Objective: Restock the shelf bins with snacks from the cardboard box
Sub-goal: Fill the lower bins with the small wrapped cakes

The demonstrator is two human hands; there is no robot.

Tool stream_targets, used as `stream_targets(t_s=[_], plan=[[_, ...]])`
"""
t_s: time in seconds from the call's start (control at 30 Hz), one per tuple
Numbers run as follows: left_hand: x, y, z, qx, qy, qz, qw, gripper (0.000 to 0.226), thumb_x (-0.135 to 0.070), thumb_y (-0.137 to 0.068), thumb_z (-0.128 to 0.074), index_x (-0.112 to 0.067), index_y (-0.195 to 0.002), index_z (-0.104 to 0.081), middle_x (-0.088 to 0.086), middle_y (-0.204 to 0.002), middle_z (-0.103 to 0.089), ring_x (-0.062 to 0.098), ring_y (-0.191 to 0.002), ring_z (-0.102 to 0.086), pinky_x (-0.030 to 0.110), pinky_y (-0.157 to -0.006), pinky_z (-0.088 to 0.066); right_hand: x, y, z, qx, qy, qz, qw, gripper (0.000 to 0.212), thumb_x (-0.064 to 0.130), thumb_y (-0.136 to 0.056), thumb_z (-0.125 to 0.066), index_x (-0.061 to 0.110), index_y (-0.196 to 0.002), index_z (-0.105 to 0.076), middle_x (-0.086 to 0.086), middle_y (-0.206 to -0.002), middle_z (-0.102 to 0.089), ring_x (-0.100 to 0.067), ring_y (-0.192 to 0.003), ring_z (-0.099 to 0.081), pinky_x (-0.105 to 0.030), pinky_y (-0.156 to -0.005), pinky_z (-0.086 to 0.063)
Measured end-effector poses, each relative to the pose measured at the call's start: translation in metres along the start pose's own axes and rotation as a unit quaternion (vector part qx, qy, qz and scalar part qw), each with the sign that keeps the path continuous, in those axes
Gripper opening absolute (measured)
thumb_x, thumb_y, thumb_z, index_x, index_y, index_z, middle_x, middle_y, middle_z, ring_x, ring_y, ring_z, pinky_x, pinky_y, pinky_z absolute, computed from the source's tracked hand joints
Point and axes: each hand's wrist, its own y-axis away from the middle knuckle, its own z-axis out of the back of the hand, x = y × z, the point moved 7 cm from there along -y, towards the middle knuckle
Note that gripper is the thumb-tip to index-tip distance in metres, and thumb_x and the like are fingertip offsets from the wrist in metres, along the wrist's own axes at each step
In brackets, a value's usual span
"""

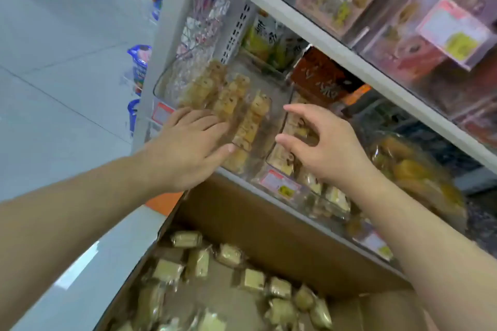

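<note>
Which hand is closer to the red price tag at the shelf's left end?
Left. The left hand lies flat with its fingers right beside the red price tag; the right hand hovers open farther right, past the clear snack bin.

Both hands outstretched: left [188,142] flat, right [328,142] loosely curled, empty.

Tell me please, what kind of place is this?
Most likely a small shop or supermarket aisle. A white shelf carries clear bins of wrapped snacks, with price labels on their fronts. Below it stands an open cardboard box of more snack packets, and both hands are at the bins.
</note>
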Motion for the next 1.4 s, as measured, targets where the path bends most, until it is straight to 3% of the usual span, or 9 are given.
stream_targets(t_s=[0.17, 0.3, 0.47, 0.8, 0.93, 1.03, 1.1, 1.3, 1.4], plan=[[-0.080, 0.036, -0.018, 0.077, 0.025, -0.099, 0.992, 0.065, -0.062, -0.108, -0.029, -0.028, -0.163, -0.034, -0.007, -0.168, -0.035, 0.014, -0.155, -0.024, 0.037, -0.127, -0.018, -0.016, 0.136, -0.013, -0.006, -0.066, -0.013, 0.998, 0.046, 0.046, -0.094, -0.072, 0.026, -0.135, -0.066, 0.013, -0.130, -0.065, -0.001, -0.119, -0.057, -0.018, -0.104, -0.043], [-0.138, 0.067, -0.056, 0.145, 0.045, -0.151, 0.977, 0.062, -0.057, -0.108, -0.037, -0.025, -0.161, -0.039, -0.006, -0.166, -0.039, 0.012, -0.153, -0.031, 0.029, -0.125, -0.021, -0.067, 0.230, -0.071, 0.072, -0.102, -0.127, 0.984, 0.047, 0.043, -0.091, -0.079, 0.028, -0.134, -0.067, 0.012, -0.131, -0.066, 0.003, -0.116, -0.056, -0.004, -0.098, -0.036], [-0.158, 0.109, -0.147, 0.284, 0.021, -0.156, 0.946, 0.062, -0.059, -0.106, -0.039, -0.027, -0.159, -0.042, -0.009, -0.162, -0.043, 0.012, -0.147, -0.040, 0.033, -0.123, -0.033, -0.125, 0.310, -0.152, 0.246, -0.088, -0.228, 0.938, 0.062, 0.045, -0.091, -0.079, 0.030, -0.147, -0.058, 0.007, -0.140, -0.062, -0.013, -0.130, -0.057, -0.033, -0.113, -0.045], [-0.171, 0.136, -0.337, 0.485, 0.010, -0.123, 0.866, 0.081, -0.063, -0.096, -0.062, -0.031, -0.163, -0.031, -0.007, -0.167, -0.037, 0.015, -0.150, -0.038, 0.035, -0.123, -0.035, -0.260, 0.375, -0.248, 0.307, -0.118, -0.379, 0.865, 0.077, 0.029, -0.087, -0.085, 0.026, -0.155, -0.050, -0.003, -0.147, -0.060, -0.023, -0.133, -0.057, -0.022, -0.106, -0.042], [-0.166, 0.160, -0.409, 0.538, 0.055, -0.051, 0.840, 0.090, -0.061, -0.089, -0.073, -0.044, -0.163, -0.025, -0.011, -0.166, -0.038, 0.016, -0.149, -0.040, 0.035, -0.121, -0.037, -0.285, 0.393, -0.291, 0.306, -0.183, -0.437, 0.826, 0.083, 0.039, -0.091, -0.082, 0.034, -0.161, -0.039, 0.005, -0.146, -0.058, -0.017, -0.132, -0.057, -0.024, -0.105, -0.043], [-0.162, 0.180, -0.444, 0.556, 0.069, -0.017, 0.828, 0.089, -0.057, -0.087, -0.077, -0.046, -0.161, -0.030, -0.006, -0.162, -0.046, 0.018, -0.146, -0.043, 0.034, -0.119, -0.039, -0.291, 0.395, -0.320, 0.299, -0.208, -0.449, 0.816, 0.085, 0.041, -0.089, -0.083, 0.041, -0.160, -0.036, 0.014, -0.128, -0.062, -0.005, -0.101, -0.059, -0.020, -0.087, -0.047], [-0.162, 0.186, -0.453, 0.539, 0.054, -0.010, 0.840, 0.078, -0.052, -0.090, -0.076, -0.045, -0.158, -0.039, -0.006, -0.155, -0.054, 0.019, -0.140, -0.049, 0.033, -0.115, -0.043, -0.296, 0.395, -0.333, 0.288, -0.173, -0.473, 0.815, 0.074, 0.040, -0.089, -0.083, 0.041, -0.152, -0.044, 0.008, -0.128, -0.064, -0.011, -0.100, -0.060, -0.027, -0.082, -0.051], [-0.151, 0.168, -0.438, 0.510, 0.166, 0.117, 0.836, 0.060, -0.028, -0.087, -0.083, -0.039, -0.141, -0.057, -0.017, -0.125, -0.065, 0.009, -0.100, -0.067, 0.010, -0.074, -0.051, -0.301, 0.391, -0.323, 0.294, -0.139, -0.482, 0.813, 0.048, 0.019, -0.089, -0.079, 0.025, -0.131, -0.059, 0.012, -0.091, -0.058, -0.017, -0.091, -0.063, -0.025, -0.068, -0.050], [-0.143, 0.147, -0.398, 0.478, 0.280, 0.214, 0.805, 0.076, -0.022, -0.087, -0.086, -0.031, -0.152, -0.046, -0.013, -0.140, -0.058, 0.004, -0.104, -0.064, 0.016, -0.093, -0.053, -0.298, 0.382, -0.297, 0.329, -0.131, -0.464, 0.812, 0.054, 0.009, -0.081, -0.075, 0.026, -0.131, -0.063, 0.005, -0.090, -0.066, -0.012, -0.077, -0.065, -0.019, -0.048, -0.043]])
